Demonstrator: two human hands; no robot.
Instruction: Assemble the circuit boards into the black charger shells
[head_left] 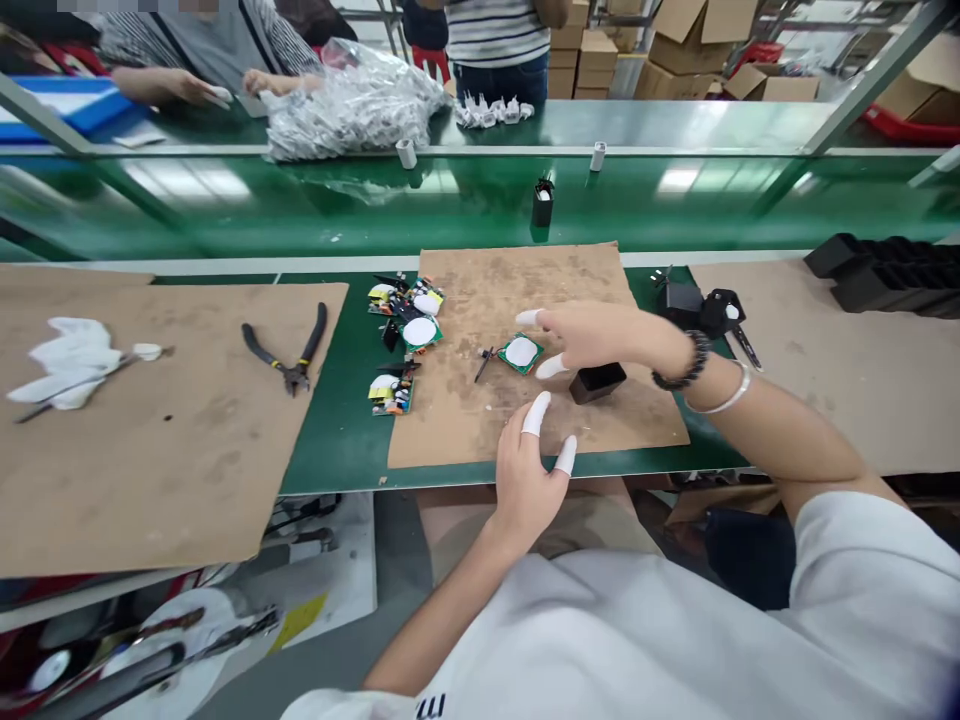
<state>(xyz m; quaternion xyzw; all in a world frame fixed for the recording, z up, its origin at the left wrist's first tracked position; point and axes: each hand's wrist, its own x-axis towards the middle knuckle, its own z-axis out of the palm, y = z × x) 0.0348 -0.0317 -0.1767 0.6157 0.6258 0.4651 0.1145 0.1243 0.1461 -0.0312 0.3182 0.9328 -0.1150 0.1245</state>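
Note:
My right hand [600, 338], with white finger cots on its fingertips, reaches in from the right with fingers apart. Its fingertips hover beside a small green circuit board [520, 352] with a round white pad; a wired black piece [484, 364] lies to the board's left. Just under that hand, a black rectangular housing [597, 382] rests on the cardboard sheet [465, 430]. At the near edge of the sheet is my left hand [531, 478], its thumb and index finger in white cots and spread, holding nothing.
Several circuit boards [420, 332] lie left of the sheet. Pliers [292, 375] and a white glove [71, 362] are farther left. Black parts [682, 303] and stacked housings [892, 275] lie right. Across the bench, a person [202, 50] works beside plastic bags [345, 100].

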